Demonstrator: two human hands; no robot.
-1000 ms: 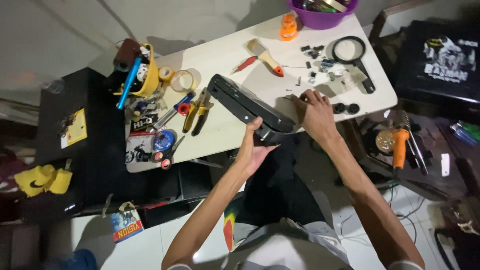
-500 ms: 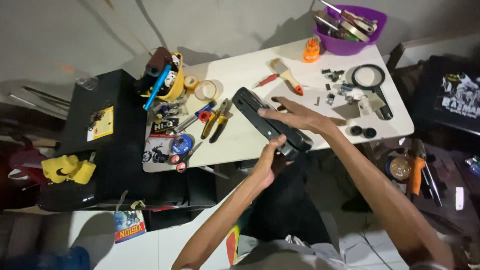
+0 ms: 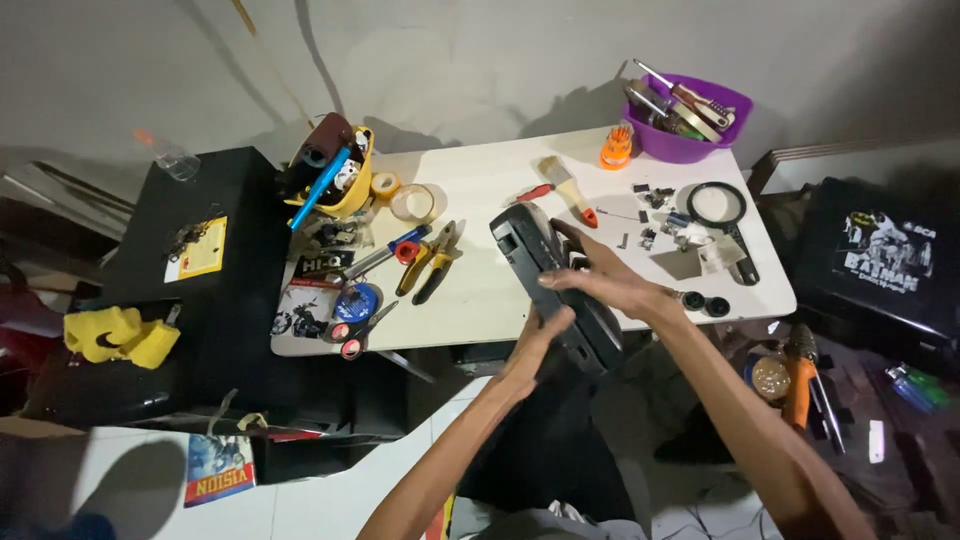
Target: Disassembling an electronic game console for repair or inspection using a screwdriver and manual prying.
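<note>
Long black device (image 3: 530, 250) now lifted at near end off white counter (image 3: 480, 290); previously flatter. Left hand (image 3: 535, 345) clamped beneath, right hand (image 3: 600, 285) clasped over top

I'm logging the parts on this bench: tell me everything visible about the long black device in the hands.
The black device is a long, flat, dark slab, seemingly plastic, with a rectangular recess near its far end. It lies diagonally over the white table's front edge. The left hand grips its near end; the right hand rests across its middle.

Single head view; looks steeply down on white table (image 3: 480, 290), moderately near.
</note>
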